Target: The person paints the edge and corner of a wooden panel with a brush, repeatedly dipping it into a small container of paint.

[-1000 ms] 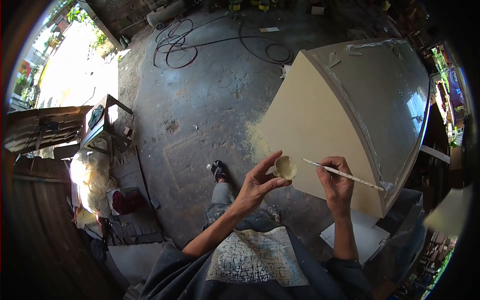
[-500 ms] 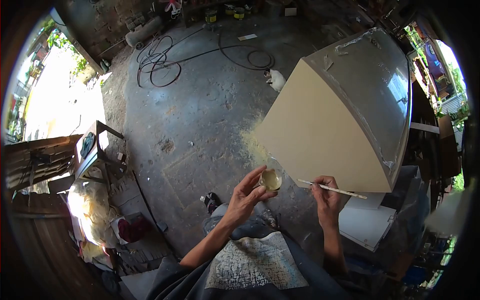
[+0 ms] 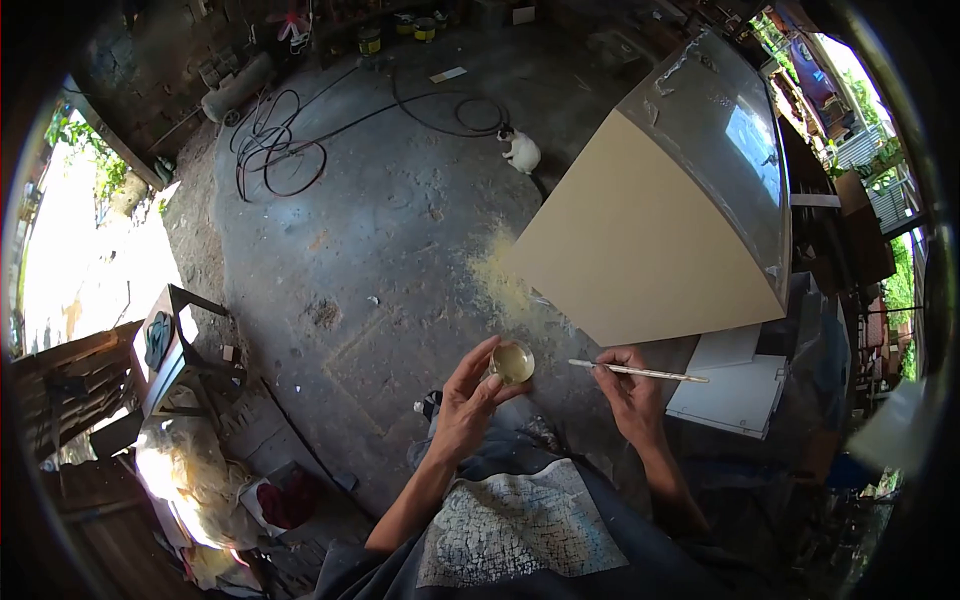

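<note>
My left hand (image 3: 468, 402) is closed around a small round cup (image 3: 513, 363) with pale, cream-coloured stuff inside, its mouth facing up towards me. To the right, my right hand (image 3: 632, 398) pinches a thin, whitish, paint-stained stick (image 3: 645, 372); it looks like a slim brush, but I cannot make out bristles. The stick lies almost level, its left end pointing towards the cup and apart from it. Beyond my right hand stands a big box-like piece with a smooth beige panel (image 3: 650, 235) and a glossy grey side (image 3: 715, 130).
Yellowish powder (image 3: 492, 268) lies on the concrete floor beside the panel. A white cat (image 3: 522, 153) sits behind it, near a coiled hose (image 3: 270, 150). White boards (image 3: 735, 395) lie at right. A small table (image 3: 165, 345) with flip-flops stands at left.
The view has swung a little, shifting the surroundings left. Both hands sit slightly further left in view, still holding the cup and the stick. The cat has turned its head.
</note>
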Available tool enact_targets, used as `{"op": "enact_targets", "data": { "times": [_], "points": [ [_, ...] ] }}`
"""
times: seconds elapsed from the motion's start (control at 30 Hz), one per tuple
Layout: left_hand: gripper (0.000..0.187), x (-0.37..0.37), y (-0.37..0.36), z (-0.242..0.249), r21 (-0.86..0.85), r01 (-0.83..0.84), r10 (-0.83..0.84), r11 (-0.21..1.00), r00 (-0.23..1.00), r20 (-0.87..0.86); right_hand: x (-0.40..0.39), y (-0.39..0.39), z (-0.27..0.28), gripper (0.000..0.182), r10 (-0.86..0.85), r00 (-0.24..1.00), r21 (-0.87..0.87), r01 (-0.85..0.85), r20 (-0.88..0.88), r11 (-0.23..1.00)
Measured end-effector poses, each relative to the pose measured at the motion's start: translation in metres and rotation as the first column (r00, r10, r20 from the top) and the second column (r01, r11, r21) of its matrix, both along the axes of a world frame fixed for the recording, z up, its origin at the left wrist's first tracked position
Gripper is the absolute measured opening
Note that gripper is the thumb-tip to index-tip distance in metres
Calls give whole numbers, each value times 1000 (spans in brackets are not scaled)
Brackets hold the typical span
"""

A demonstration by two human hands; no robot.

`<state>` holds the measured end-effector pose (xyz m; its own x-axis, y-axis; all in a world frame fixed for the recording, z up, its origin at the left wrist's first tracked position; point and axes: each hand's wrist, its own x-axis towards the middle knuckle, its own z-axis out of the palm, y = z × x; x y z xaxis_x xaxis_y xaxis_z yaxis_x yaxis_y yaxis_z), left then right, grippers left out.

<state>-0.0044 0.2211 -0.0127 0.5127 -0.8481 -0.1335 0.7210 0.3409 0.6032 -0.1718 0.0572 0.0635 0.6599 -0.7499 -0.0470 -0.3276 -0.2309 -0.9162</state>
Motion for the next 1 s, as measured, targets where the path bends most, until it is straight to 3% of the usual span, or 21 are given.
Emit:
{"op": "enact_targets", "data": {
  "times": [0.47,1.0],
  "points": [
    [63,5,4,8,-7,62,-62,998,998,-7,10,21,23,13,-53,997,-68,57,59,996],
    [59,0,-6,21,-42,109,-109,993,994,-7,29,38,64,14,72,993,-75,-66,88,995]
  ]
}}
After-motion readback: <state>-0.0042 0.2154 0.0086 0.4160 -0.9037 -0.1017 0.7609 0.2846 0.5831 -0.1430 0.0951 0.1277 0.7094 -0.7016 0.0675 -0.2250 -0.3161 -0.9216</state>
